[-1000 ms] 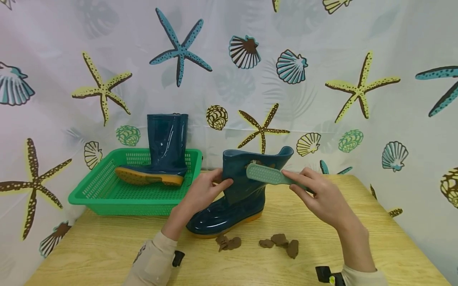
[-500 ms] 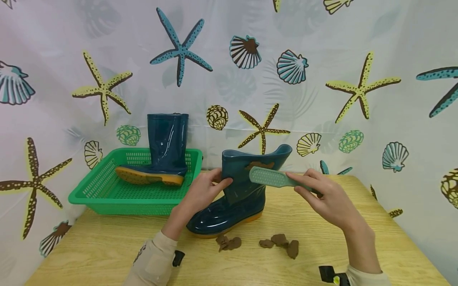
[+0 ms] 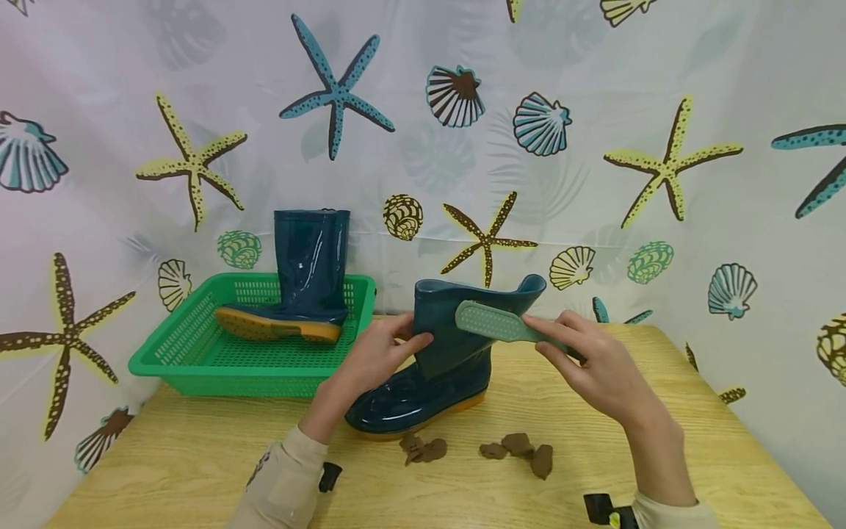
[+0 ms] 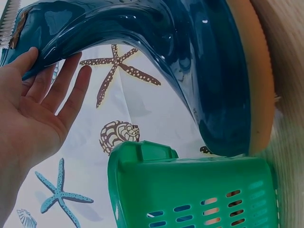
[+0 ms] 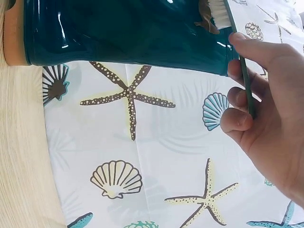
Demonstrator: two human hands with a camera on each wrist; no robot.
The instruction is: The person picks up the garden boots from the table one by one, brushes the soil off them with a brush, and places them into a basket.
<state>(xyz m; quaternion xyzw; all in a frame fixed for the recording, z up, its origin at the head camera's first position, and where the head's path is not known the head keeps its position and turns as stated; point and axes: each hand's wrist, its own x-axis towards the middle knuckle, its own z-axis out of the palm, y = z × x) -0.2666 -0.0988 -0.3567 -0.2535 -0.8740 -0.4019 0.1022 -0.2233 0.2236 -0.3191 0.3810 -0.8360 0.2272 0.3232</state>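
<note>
A dark blue rubber rain boot [image 3: 390, 400] with an orange sole stands on the table, its upper shaft bent over to the right. My left hand [image 3: 377, 353] grips the shaft's side edge; the left wrist view shows the thumb [image 4: 28, 59] on the near face, with other fingers partly behind. My right hand [image 3: 598, 367] holds a pale green scrub brush [image 3: 492, 322] by its handle. White bristles [image 5: 219, 13] touch a brown mud patch [image 5: 205, 16] near the boot's top. In the head view the brush hides that patch.
A green plastic basket [image 3: 247, 386] at the left holds a second blue boot [image 3: 311, 264]. Brown lumps [image 3: 423, 448] and more brown lumps [image 3: 518, 444] lie on the wooden table [image 3: 595, 463] before the boot. A patterned curtain [image 3: 423, 162] closes off the back.
The brush moved slightly right and down, uncovering the mud patch, then came back left over it. The boot's top shifted a little with it. My left hand keeps its hold.
</note>
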